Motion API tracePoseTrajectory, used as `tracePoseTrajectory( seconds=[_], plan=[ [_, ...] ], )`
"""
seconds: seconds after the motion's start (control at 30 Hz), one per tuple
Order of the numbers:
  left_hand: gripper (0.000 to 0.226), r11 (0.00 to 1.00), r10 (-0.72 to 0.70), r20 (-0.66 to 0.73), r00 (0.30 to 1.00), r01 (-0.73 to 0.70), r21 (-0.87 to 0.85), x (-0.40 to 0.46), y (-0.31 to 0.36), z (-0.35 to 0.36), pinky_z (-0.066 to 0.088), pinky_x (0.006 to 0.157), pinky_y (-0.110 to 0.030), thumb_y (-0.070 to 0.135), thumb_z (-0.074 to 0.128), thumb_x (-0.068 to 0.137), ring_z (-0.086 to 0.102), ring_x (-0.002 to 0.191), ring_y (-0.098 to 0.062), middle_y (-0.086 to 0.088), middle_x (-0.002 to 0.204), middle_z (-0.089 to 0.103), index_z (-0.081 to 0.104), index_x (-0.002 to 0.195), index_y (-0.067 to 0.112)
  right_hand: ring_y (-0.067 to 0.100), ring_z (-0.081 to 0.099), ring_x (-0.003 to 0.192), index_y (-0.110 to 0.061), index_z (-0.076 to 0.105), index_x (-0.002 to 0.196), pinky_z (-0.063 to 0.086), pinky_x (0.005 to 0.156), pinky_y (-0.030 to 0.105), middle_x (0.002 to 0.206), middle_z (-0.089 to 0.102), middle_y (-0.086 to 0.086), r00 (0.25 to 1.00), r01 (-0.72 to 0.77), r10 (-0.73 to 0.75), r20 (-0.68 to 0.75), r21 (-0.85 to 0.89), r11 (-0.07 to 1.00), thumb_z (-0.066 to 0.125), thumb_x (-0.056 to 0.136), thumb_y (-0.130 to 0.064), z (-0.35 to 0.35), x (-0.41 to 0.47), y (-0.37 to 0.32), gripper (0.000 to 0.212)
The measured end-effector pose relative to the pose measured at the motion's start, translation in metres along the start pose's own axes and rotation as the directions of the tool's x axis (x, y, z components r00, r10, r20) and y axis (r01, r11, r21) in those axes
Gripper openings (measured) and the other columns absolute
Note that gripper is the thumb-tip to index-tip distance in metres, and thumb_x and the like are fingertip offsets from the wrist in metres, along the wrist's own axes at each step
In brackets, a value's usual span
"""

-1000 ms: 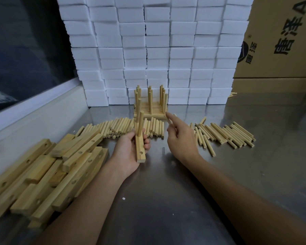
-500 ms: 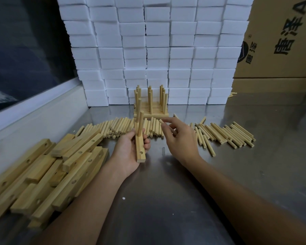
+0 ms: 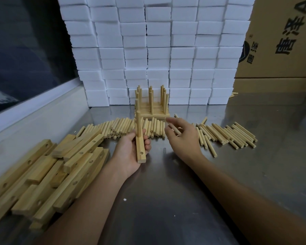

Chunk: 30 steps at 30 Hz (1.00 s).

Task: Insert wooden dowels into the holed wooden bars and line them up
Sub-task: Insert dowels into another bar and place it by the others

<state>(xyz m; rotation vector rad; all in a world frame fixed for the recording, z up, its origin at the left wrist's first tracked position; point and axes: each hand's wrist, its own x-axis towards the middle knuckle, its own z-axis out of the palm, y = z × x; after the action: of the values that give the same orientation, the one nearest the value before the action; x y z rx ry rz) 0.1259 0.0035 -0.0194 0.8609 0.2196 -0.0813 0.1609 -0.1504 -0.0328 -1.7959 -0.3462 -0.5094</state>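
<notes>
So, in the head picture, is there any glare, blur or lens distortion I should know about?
Head view: soft glare on the steel table; the stack of white foam blocks bows from wide-angle distortion; the right hand is slightly motion-blurred; the left hand and its pale holed wooden bar are sharp.

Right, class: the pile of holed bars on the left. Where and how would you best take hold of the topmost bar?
Pinch the topmost bar across its long narrow sides near mid-length, probably from above: it lies flat and slanted on the pile of bars, sides exposed, ends crowded by neighbours.
</notes>
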Motion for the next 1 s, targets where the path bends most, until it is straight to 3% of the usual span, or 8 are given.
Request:
tracePoseTrajectory(
  seconds=[0.13, 0.3, 0.4, 0.53, 0.73, 0.87, 0.9, 1.0],
  plan=[
    [0.029, 1.0, -0.005, 0.0, 1.0, 0.005, 0.009, 0.001, 0.0, -0.001, 0.043, 0.05, -0.022, 0.023, 0.04, 0.105, 0.051, 0.052, -0.013, -0.005, 0.066, 0.055, 0.058, 0.114, 0.002, 0.006, 0.06, 0.059, -0.015, 0.073, 0.087, 0.049, 0.059, 0.019, 0.07, 0.068, 0.001, 0.978, -0.209, 0.202, 0.054, 0.209, 0.955, 0.065, 0.095, -0.019, -0.001, 0.003, -0.009, 0.012],
    [0.03, 1.0, -0.003, -0.002, 1.0, 0.003, 0.015, 0.002, 0.001, -0.002, 0.042, 0.055, -0.024, 0.023, 0.038, 0.106, 0.051, 0.056, -0.016, -0.011, 0.079, 0.057, 0.06, 0.11, 0.003, 0.012, 0.057, 0.062, -0.003, 0.075, 0.093, 0.046, 0.062, 0.025, 0.075, 0.068, 0.006, 0.807, -0.482, 0.248, 0.536, 0.356, 0.8, 0.064, 0.096, -0.015, 0.0, -0.001, -0.019, 0.017],
    [0.035, 0.999, -0.017, -0.02, 1.0, 0.018, 0.031, 0.002, 0.001, -0.003, 0.052, 0.057, -0.029, 0.026, 0.038, 0.107, 0.06, 0.057, -0.019, -0.016, 0.093, 0.065, 0.061, 0.116, 0.002, 0.012, 0.055, 0.059, 0.012, 0.068, 0.102, 0.046, 0.057, 0.021, 0.072, 0.067, 0.007, 0.733, -0.51, 0.23, 0.64, 0.294, 0.808, 0.066, 0.094, -0.014, 0.001, -0.002, -0.02, 0.027],
    [0.036, 0.999, -0.027, -0.046, 0.999, 0.029, 0.032, 0.002, 0.001, -0.002, 0.053, 0.053, -0.029, 0.028, 0.038, 0.107, 0.059, 0.065, -0.02, -0.012, 0.089, 0.06, 0.061, 0.117, 0.003, 0.012, 0.054, 0.056, 0.013, 0.068, 0.1, 0.044, 0.054, 0.02, 0.07, 0.066, 0.007, 0.729, -0.482, 0.229, 0.646, 0.245, 0.841, 0.067, 0.092, -0.012, 0.001, -0.003, -0.023, 0.026],
    [0.037, 0.999, -0.036, -0.067, 0.997, 0.039, 0.038, 0.0, 0.001, -0.002, 0.052, 0.047, -0.025, 0.03, 0.038, 0.107, 0.065, 0.055, -0.018, -0.013, 0.083, 0.072, 0.063, 0.113, 0.003, 0.01, 0.06, 0.056, 0.005, 0.071, 0.092, 0.047, 0.055, 0.02, 0.07, 0.069, 0.005, 0.805, -0.27, 0.14, 0.577, 0.146, 0.952, 0.066, 0.095, -0.012, 0.003, -0.004, -0.032, 0.017],
    [0.044, 0.998, -0.031, -0.081, 0.996, 0.036, 0.059, 0.002, 0.0, -0.005, 0.056, 0.08, -0.034, 0.033, 0.037, 0.107, 0.069, 0.088, -0.024, -0.017, 0.112, 0.072, 0.064, 0.124, 0.002, 0.007, 0.069, 0.068, -0.006, 0.071, 0.094, 0.055, 0.065, 0.022, 0.077, 0.072, 0.0, 0.801, 0.037, -0.017, 0.598, -0.021, 0.999, 0.066, 0.095, -0.012, 0.002, -0.003, -0.047, 0.008],
    [0.044, 0.998, -0.03, -0.077, 0.997, 0.035, 0.059, 0.002, 0.0, -0.006, 0.059, 0.08, -0.035, 0.033, 0.037, 0.107, 0.072, 0.09, -0.024, -0.017, 0.11, 0.073, 0.067, 0.118, 0.002, 0.009, 0.07, 0.073, -0.007, 0.071, 0.096, 0.058, 0.069, 0.027, 0.08, 0.073, 0.0, 0.788, 0.127, -0.054, 0.613, -0.077, 0.989, 0.066, 0.095, -0.013, 0.002, -0.002, -0.05, 0.008],
    [0.045, 0.999, -0.048, -0.061, 0.997, 0.049, 0.021, 0.001, 0.001, -0.006, 0.058, 0.053, -0.029, 0.03, 0.035, 0.108, 0.075, 0.069, -0.021, -0.014, 0.084, 0.076, 0.07, 0.098, 0.004, 0.014, 0.069, 0.08, -0.01, 0.073, 0.098, 0.058, 0.077, 0.037, 0.086, 0.073, 0.002, 0.761, 0.29, -0.101, 0.64, -0.197, 0.936, 0.068, 0.093, -0.02, 0.003, 0.001, -0.057, 0.012]
  ],
)
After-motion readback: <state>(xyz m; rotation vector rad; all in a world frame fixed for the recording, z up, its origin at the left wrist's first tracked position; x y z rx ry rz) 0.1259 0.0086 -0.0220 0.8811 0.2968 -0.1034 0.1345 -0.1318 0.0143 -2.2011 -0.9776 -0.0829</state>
